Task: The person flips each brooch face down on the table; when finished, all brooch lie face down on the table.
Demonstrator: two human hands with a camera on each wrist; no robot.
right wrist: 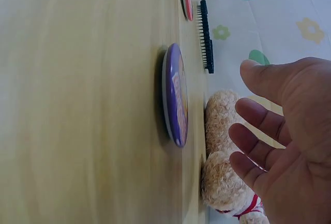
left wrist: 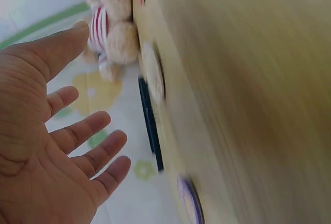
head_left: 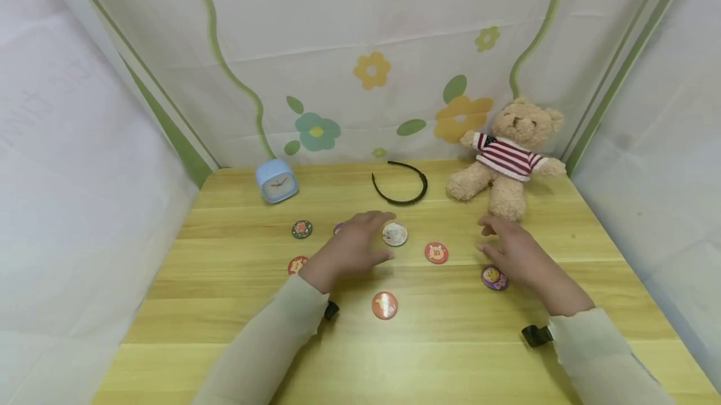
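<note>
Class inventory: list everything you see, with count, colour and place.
Table: 1, yellowish, below
Clock: 1, light blue, back left
Headband: 1, black, back middle
Teddy bear: 1, tan, back right
Badges: 3, red, left to middle
Badges: 2, purple, left and right of centre
Badge: 1, dark green, left
Badge: 1, whitish, centre
Cloth: count unclear, white with flowers, behind table
Wrist devices: 2, black, at wrists
Sleeves: 2, pale, foreground
Left hand: 1, bare, near whitish badge
Right hand: 1, bare, near teddy bear

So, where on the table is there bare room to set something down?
The table is bare between the clock and the headband, and between the two sleeves, nearer than the orange badge. Around the left hand it is crowded with badges; a purple badge lies by the right hand.
</note>
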